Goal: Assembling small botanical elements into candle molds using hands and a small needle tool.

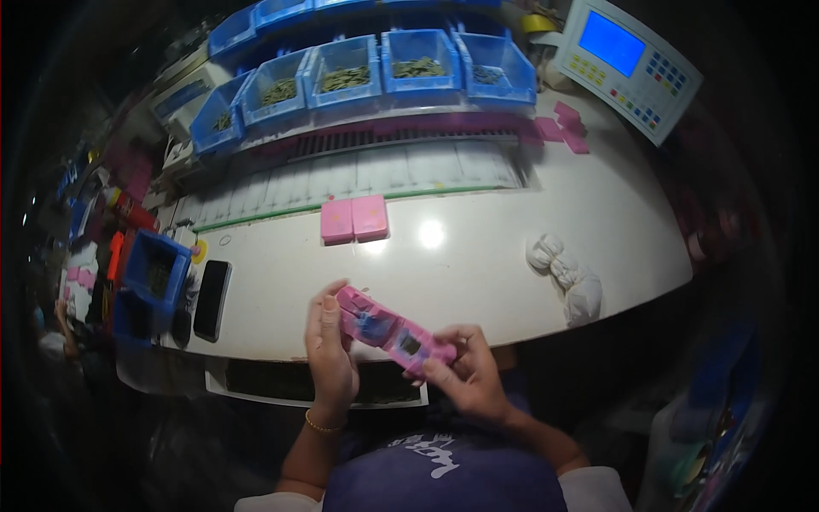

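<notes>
Both of my hands hold a pink rubber-like mould (394, 331) above the near edge of the white table. It lies opened out in two halves, tilted down to the right. Blue material (371, 324) shows in the left half, and a small dark patch sits in the right half. My left hand (331, 341) grips the left end, thumb on top. At the other end, the fingers and thumb of my right hand (467, 373) are closed round it. Two square pink blocks (353, 218) rest side by side on the table beyond.
Blue bins (345, 75) of small greenish pieces line the back. A control panel with a blue screen (627, 72) stands back right, near more pink blocks (563, 130). A knotted white cloth bundle (570, 277) lies right; a black phone (212, 299) and blue bin (157, 263) sit left.
</notes>
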Available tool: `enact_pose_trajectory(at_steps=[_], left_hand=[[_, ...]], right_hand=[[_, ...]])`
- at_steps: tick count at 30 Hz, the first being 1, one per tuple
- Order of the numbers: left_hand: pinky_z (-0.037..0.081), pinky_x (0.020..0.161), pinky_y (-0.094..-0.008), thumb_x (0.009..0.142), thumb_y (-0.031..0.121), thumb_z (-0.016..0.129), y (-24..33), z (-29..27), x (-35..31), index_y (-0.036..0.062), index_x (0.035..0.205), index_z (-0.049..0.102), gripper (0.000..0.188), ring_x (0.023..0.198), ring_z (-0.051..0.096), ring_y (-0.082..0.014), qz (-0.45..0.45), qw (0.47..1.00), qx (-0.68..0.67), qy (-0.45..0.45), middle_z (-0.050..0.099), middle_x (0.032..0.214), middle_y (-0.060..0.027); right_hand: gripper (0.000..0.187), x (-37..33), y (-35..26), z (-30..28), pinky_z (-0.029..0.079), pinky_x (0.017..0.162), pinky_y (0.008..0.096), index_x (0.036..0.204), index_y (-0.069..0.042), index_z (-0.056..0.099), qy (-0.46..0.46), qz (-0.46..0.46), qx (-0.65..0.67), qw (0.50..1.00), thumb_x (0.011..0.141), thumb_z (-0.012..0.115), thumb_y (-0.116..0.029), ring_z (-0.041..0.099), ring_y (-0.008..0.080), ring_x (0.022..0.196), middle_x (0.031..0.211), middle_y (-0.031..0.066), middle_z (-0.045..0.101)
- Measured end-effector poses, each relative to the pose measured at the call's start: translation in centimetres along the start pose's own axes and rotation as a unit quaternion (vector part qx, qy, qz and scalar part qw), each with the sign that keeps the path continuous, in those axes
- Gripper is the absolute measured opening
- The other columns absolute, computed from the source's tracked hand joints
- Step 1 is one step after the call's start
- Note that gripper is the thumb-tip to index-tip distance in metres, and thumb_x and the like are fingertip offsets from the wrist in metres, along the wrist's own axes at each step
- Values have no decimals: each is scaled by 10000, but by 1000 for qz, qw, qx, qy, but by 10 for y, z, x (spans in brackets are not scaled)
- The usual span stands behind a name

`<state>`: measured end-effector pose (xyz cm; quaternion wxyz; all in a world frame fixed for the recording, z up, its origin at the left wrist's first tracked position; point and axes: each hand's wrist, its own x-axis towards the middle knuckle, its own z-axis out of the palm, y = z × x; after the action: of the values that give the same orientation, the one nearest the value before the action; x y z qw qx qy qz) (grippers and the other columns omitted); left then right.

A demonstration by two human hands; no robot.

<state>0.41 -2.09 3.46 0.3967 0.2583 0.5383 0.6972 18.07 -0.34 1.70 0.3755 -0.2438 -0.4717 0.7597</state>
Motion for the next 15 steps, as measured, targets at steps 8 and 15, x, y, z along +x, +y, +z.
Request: enact_pose_trajectory(at_steps=[8, 15], left_hand=[[554, 655, -367, 891, 810, 166, -18, -6, -5, -10, 847, 622, 939, 646, 632, -248, -180, 939, -261, -130, 623, 716, -136], [557, 570, -291, 899, 763, 252, -10, -2, -20, -20, 911, 607, 860, 629, 660, -167, -140, 979, 0, -146, 640, 720, -103]], right_hand=[[357, -7, 15, -2, 519, 868, 290, 1163, -22, 445, -66, -45, -297, 952, 899, 685, -28, 641, 158, 940, 1019, 124, 616], [233, 36, -30, 3, 429, 906, 370, 1020, -30, 651, -35, -191, -416, 888, 849, 729, -167, 534, 279, 1017, 1028, 101, 627]])
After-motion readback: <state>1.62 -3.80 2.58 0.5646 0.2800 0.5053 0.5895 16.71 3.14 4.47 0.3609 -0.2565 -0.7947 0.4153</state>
